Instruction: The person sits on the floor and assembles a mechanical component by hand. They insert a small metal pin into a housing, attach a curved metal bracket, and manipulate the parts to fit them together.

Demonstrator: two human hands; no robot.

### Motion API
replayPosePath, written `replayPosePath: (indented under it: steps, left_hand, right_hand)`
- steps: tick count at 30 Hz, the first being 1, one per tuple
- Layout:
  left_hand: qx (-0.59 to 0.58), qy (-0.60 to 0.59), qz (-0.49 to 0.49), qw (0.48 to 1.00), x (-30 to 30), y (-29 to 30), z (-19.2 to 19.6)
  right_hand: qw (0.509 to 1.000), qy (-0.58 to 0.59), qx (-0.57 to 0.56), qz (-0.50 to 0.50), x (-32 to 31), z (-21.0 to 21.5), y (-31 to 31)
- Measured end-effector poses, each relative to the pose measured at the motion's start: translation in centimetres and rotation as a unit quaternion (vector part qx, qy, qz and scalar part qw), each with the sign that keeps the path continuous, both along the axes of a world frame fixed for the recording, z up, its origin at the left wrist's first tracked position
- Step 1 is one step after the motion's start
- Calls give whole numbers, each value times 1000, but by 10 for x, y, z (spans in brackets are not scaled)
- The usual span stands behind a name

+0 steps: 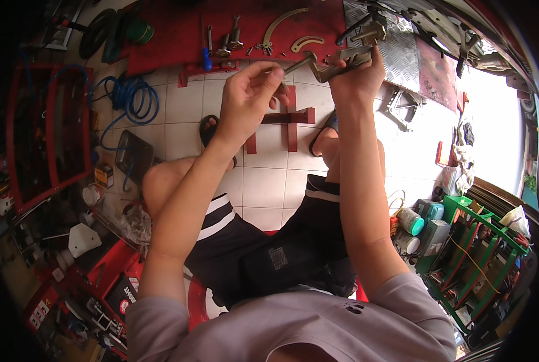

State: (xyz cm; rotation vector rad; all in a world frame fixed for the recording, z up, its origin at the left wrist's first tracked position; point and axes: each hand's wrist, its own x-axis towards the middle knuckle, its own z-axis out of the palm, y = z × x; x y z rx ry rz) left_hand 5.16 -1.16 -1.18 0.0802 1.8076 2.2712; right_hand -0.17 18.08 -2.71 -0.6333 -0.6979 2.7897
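Observation:
My left hand (251,90) is raised in front of me, its thumb and fingers pinching a thin metal rod (299,64). The rod slants up to the right, and its far end meets or overlaps an angular metal bracket (325,73); whether they touch I cannot tell. That bracket sits in the grip of my right hand (360,75), whose fingers are partly hidden behind it. Just above the right fingertips shows a thick brass-coloured metal piece (370,32); whether it belongs to the bracket is unclear. Both hands are over the near edge of a red workbench (173,30).
On the bench lie a blue-handled screwdriver (206,59), a wrench (209,37), large bolts (235,40), small screws and two curved slotted plates (281,25). A red metal stand (291,117) is on the tiles. Blue hose (138,99) coils left; a green tool rack (462,241) stands right.

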Motion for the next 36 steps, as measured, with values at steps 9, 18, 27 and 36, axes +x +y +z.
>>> replayPosePath:
  steps: [9, 18, 27, 36]
  left_hand:
    - [-29, -28, -25, 999, -2, -2, 2]
    - [-39, 9, -4, 999, -2, 6, -1]
    - [32, -110, -78, 990, -5, -3, 6]
    - [-78, -14, -7, 997, 0, 6, 13]
  right_hand:
    - [1000, -4, 1, -9, -1, -2, 2]
    - [1000, -13, -4, -15, 1, 1, 2]
    - [1000, -9, -2, -10, 2, 4, 1]
    - [1000, -11, 1, -13, 1, 2, 3]
